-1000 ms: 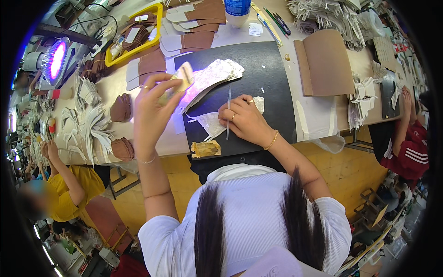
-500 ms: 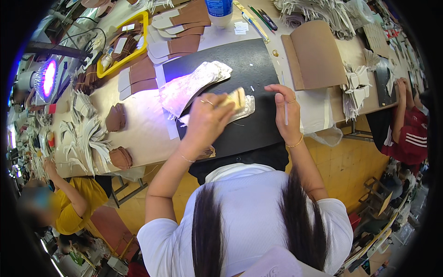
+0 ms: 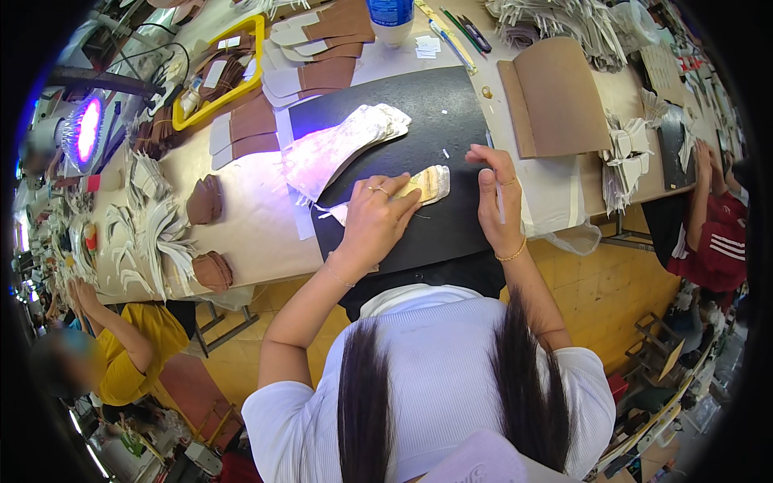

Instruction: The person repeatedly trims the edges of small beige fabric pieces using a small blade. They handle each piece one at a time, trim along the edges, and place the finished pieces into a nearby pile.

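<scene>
My left hand (image 3: 374,217) is closed on a small yellowish block (image 3: 425,183), pressing it down onto a narrow white piece (image 3: 336,212) that lies on a black mat (image 3: 403,245). Palm and fingers hide most of that piece. Just beyond lies a curved stack of white fabric-like pieces (image 3: 348,146), with loose threads at its lower end. To the right, my right hand (image 3: 498,205) is raised at the mat's edge with a thin pale stick (image 3: 501,206) held against the fingers.
A lit lamp (image 3: 88,133) stands at the left. Brown and white cut pieces (image 3: 322,74) lie beside a yellow basket (image 3: 179,114). A blue-and-white bottle (image 3: 391,22), pens (image 3: 467,32) and a brown folder (image 3: 560,97) sit farther back. Co-workers sit on both sides.
The yellowish block, raised and tilted before, now lies flat on the white piece under my left hand, which has shifted slightly right. My right hand has barely moved.
</scene>
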The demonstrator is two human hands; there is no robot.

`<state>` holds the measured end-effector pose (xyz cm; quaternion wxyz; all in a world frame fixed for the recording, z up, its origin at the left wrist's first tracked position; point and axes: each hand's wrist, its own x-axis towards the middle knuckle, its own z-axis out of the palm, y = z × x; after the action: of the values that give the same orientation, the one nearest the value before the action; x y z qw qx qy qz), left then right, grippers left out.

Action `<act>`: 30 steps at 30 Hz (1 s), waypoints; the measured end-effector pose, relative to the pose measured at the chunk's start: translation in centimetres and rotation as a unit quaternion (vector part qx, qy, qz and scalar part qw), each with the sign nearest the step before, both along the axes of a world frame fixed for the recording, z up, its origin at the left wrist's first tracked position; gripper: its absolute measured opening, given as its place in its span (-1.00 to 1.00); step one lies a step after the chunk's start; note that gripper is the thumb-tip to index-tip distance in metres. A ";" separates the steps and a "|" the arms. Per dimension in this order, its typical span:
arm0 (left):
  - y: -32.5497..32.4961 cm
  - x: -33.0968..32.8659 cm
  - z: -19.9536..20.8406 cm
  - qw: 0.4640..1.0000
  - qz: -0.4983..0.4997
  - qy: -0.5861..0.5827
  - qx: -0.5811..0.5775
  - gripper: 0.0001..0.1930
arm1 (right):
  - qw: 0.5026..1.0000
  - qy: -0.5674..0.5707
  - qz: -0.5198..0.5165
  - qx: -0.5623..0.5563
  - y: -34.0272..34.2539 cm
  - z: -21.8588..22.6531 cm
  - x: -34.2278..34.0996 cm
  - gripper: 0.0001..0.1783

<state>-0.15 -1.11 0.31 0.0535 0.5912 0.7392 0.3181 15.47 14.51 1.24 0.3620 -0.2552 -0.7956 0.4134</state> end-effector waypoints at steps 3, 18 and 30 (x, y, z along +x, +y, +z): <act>0.0 0.0 -0.1 1.000 -0.002 0.009 0.000 -0.80 | 1.000 0.010 -0.004 -0.012 -0.4 1.1 -0.3 -0.75; 0.2 0.0 0.0 0.998 -0.012 0.054 0.001 -0.79 | 0.991 -0.093 0.044 0.086 -2.0 0.2 -1.5 -0.85; 0.2 0.2 0.0 0.999 -0.016 0.031 0.004 -0.83 | 0.982 -0.081 0.088 0.144 -2.6 0.8 0.3 -0.85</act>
<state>0.05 -0.89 0.28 0.0331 0.6130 0.7297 0.3012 15.76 11.92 2.00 0.2913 -0.1620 -0.8931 0.3022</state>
